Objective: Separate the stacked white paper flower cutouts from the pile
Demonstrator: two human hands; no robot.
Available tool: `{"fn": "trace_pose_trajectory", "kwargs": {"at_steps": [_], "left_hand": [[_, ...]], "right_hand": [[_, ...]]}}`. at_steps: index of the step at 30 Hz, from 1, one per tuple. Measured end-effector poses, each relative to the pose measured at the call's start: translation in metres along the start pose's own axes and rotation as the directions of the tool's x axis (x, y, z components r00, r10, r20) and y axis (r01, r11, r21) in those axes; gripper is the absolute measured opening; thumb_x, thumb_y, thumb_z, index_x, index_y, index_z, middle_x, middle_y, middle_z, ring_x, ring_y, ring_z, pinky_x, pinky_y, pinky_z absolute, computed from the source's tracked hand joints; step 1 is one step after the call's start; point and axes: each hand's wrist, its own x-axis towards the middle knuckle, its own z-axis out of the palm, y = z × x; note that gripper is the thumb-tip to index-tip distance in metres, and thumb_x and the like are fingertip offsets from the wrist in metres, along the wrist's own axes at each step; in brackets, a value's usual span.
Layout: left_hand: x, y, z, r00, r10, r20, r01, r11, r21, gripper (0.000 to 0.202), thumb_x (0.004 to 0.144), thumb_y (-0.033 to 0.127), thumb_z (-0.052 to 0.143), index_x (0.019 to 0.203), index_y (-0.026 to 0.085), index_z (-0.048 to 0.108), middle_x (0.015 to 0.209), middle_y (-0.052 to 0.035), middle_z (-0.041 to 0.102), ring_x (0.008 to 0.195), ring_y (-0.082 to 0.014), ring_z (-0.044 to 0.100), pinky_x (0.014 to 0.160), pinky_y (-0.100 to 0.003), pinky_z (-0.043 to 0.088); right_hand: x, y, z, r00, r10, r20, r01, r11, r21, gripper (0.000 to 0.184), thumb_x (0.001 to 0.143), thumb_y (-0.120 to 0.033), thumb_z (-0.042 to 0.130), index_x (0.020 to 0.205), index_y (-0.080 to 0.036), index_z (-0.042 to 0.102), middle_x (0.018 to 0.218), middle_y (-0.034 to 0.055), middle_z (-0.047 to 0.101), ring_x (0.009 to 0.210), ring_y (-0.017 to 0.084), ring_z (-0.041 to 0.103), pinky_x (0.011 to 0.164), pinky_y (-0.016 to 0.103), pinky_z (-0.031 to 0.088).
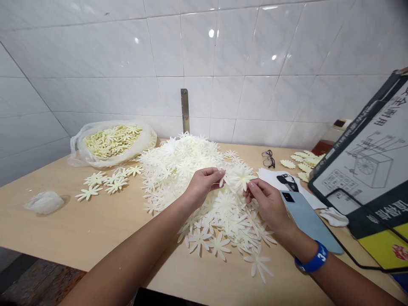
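Open tabletop left and front; right side crowded.

Bare table [79,229] runs free from the near edge up to the crumpled plastic [44,202] and a few loose flowers [108,182]. The flower heap [191,163] fills the middle back to the tiled wall [95,63], with the bag of flowers [111,142] just beside it. Left hand [204,182] and right hand [267,204] pinch one paper flower [240,175] over the heap. To the right, the phone [306,221], glasses [268,158] and a tilted sign board [363,170] block the way.

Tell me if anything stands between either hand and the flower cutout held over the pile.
Nothing visible does. The left hand and the right hand both pinch the flower cutout by its petals, above the pile of white flower cutouts on the table.
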Motion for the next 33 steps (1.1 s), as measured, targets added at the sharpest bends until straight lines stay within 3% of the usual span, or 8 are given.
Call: {"fn": "trace_pose_trajectory", "kwargs": {"at_steps": [6,11,16,21,24,26,28,33], "left_hand": [[0.001,-0.001,-0.001,0.976,0.099,-0.192,-0.059,0.977,0.204,0.049,0.080,0.053,0.062,0.054,0.019,0.039,0.043,0.0055,0.039,0.041,-0.0065,0.036,0.048,-0.022,0.031],[0.004,-0.004,-0.008,0.955,0.249,-0.162,-0.154,0.880,0.449,0.056,0.083,0.061,0.053,0.049,0.018,0.045,0.049,0.0010,0.046,0.052,-0.0111,0.048,0.056,-0.024,0.039],[0.007,-0.005,-0.008,0.935,0.337,-0.111,-0.258,0.860,0.440,0.031,0.080,0.046,0.061,0.068,0.017,0.064,0.074,-0.0019,0.062,0.068,-0.0136,0.054,0.064,-0.024,0.047],[0.004,-0.001,-0.008,0.949,0.272,-0.159,-0.167,0.863,0.477,0.029,0.087,0.043,0.053,0.087,0.019,0.068,0.050,0.0027,0.052,0.048,-0.0118,0.048,0.050,-0.023,0.037],[0.002,-0.001,-0.010,0.917,0.379,-0.121,-0.224,0.744,0.629,0.031,0.090,0.045,0.050,0.089,0.021,0.070,0.066,-0.0015,0.065,0.065,-0.0160,0.060,0.060,-0.026,0.043],[0.002,-0.001,-0.012,0.856,0.512,-0.080,-0.306,0.624,0.719,0.027,0.090,0.039,0.052,0.086,0.020,0.070,0.096,-0.0057,0.070,0.091,-0.0196,0.063,0.076,-0.029,0.047],[0.003,-0.001,-0.014,0.808,0.586,-0.061,-0.339,0.547,0.765,0.021,0.090,0.030,0.052,0.090,0.020,0.070,0.110,-0.0073,0.068,0.103,-0.0211,0.061,0.088,-0.032,0.047],[0.005,-0.002,-0.019,0.799,0.596,-0.084,-0.321,0.539,0.779,0.031,0.086,0.010,0.044,0.103,0.020,0.067,0.111,-0.0066,0.069,0.106,-0.0208,0.062,0.095,-0.037,0.047]], "right_hand": [[-0.001,-0.003,-0.001,0.996,-0.011,-0.093,0.012,1.000,0.016,0.029,0.094,-0.040,0.053,0.073,-0.020,0.058,0.070,0.0016,0.057,0.060,0.014,0.052,0.059,0.028,0.045],[0.001,-0.001,-0.004,0.985,-0.011,-0.175,0.016,0.999,0.028,0.028,0.094,-0.041,0.054,0.075,-0.020,0.058,0.070,0.0018,0.056,0.060,0.014,0.051,0.058,0.028,0.044],[0.001,0.001,-0.004,0.985,0.002,-0.172,0.006,0.999,0.049,0.027,0.093,-0.040,0.055,0.075,-0.020,0.059,0.071,0.0017,0.057,0.060,0.014,0.051,0.058,0.028,0.044],[0.002,0.002,-0.003,0.990,0.019,-0.140,-0.015,0.999,0.028,0.028,0.093,-0.042,0.055,0.075,-0.020,0.060,0.072,0.0022,0.058,0.060,0.014,0.051,0.058,0.028,0.043],[0.003,0.003,-0.003,0.992,0.012,-0.128,-0.009,1.000,0.022,0.029,0.092,-0.042,0.056,0.073,-0.020,0.060,0.072,0.0023,0.058,0.059,0.014,0.051,0.058,0.028,0.043],[0.003,0.004,-0.002,0.993,0.007,-0.120,-0.004,1.000,0.024,0.029,0.091,-0.042,0.057,0.073,-0.020,0.061,0.071,0.0023,0.058,0.059,0.014,0.051,0.058,0.029,0.043],[0.003,0.003,-0.002,0.994,0.010,-0.109,-0.008,1.000,0.024,0.030,0.091,-0.041,0.057,0.071,-0.020,0.061,0.070,0.0021,0.058,0.059,0.014,0.052,0.058,0.028,0.043],[0.002,-0.002,-0.001,0.997,0.021,-0.069,-0.021,1.000,0.010,0.031,0.091,-0.039,0.057,0.068,-0.020,0.061,0.065,0.0006,0.056,0.059,0.014,0.052,0.059,0.027,0.042]]}}
